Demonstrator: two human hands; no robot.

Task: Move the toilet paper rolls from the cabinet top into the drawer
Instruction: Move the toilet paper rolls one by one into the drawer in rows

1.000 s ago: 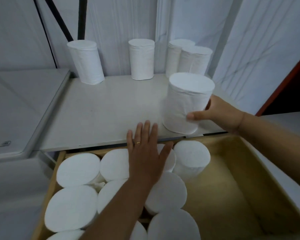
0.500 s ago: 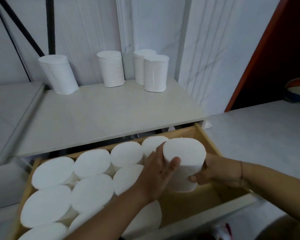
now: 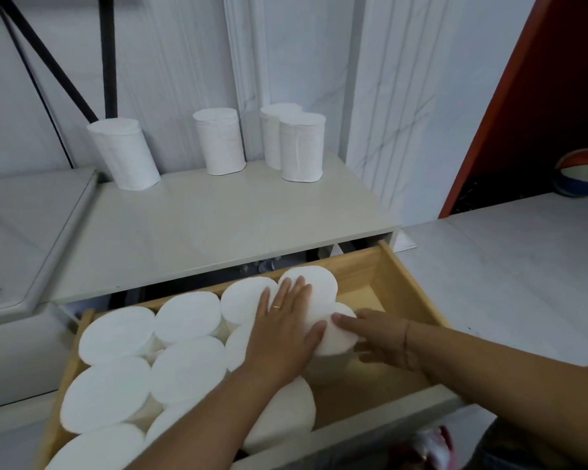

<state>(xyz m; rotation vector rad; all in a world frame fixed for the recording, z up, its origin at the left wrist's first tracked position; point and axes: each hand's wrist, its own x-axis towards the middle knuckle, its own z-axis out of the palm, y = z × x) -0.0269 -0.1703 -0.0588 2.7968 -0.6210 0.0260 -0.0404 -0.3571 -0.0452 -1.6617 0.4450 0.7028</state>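
The newest roll (image 3: 338, 335) stands on end in the drawer (image 3: 411, 296), at the right edge of the packed rolls (image 3: 116, 334), with bare drawer floor to its right. The right hand (image 3: 381, 339) curls loosely around this roll's right side: the thumb lies across the top face, the fingers reach down along the wall beside it, partly out of sight, so the hand is half closed on the roll rather than clamped. The left hand (image 3: 286, 329) lies flat and fully open, palm down, fingers spread, pressing on the tops of the rolls just left of that one; its fingertips rest on the rear roll (image 3: 314, 283) near the drawer's back wall, and its thumb tip almost meets the right thumb. A ring (image 3: 276, 307) shows on one left finger. Left of the left hand the drawer is filled with upright rolls, touching one another. Beyond both hands, on the cabinet top (image 3: 218, 232), four rolls stay upright along the wall: one (image 3: 124, 154) far left, one (image 3: 219, 140) in the middle, and a touching pair (image 3: 299, 145) to the right. Far right of the right hand, a ball (image 3: 582, 173) sits on the floor.
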